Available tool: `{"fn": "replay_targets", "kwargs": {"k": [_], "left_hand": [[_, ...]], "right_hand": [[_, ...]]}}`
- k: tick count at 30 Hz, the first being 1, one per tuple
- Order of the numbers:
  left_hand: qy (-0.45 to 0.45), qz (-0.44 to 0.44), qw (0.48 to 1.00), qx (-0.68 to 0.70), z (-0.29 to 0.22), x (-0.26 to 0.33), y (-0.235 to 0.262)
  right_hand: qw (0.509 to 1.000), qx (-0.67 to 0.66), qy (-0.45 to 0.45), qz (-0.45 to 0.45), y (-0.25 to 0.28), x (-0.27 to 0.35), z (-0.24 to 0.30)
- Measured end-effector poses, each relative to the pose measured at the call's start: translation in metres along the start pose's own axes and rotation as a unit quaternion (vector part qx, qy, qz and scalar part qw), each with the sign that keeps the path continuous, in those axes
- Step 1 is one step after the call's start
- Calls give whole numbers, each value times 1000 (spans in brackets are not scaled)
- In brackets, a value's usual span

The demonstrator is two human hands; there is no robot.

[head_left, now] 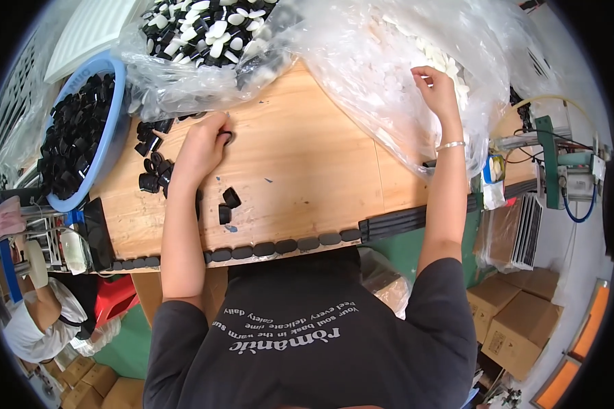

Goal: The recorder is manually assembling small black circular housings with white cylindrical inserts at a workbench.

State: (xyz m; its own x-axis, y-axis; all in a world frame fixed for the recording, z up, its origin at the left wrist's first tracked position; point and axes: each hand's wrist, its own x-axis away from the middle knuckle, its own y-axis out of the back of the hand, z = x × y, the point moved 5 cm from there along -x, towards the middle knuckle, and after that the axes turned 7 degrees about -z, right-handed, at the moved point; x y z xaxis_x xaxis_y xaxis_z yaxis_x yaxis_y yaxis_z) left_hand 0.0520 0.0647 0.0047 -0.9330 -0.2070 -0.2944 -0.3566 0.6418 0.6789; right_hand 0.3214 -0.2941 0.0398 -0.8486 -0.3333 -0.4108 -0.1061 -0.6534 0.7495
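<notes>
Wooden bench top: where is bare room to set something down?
Bare wood lies between the left hand and the clear plastic bag of white pieces. Crowded: small black plastic caps by the blue basin.

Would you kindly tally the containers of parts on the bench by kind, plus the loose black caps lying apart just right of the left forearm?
Blue basin: 1
Clear plastic bags: 2
Loose black caps: 2
Total: 5
</notes>
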Motion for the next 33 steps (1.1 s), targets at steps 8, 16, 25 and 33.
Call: {"fn": "replay_targets", "kwargs": {"k": [8, 16, 25, 33], "left_hand": [[-15, 14, 1000, -4, -16, 2, -6], [-44, 52, 997, -43, -10, 8, -12], [-19, -83, 991, 106, -23, 4, -9], [-8, -116, 965, 234, -30, 6, -13]], "right_hand": [[985, 168, -29, 17, 66, 20, -52], [986, 136, -99, 18, 57, 67, -61], [955, 265, -125, -42, 62, 70, -68], [961, -250, 54, 104, -36, 81, 179]]}}
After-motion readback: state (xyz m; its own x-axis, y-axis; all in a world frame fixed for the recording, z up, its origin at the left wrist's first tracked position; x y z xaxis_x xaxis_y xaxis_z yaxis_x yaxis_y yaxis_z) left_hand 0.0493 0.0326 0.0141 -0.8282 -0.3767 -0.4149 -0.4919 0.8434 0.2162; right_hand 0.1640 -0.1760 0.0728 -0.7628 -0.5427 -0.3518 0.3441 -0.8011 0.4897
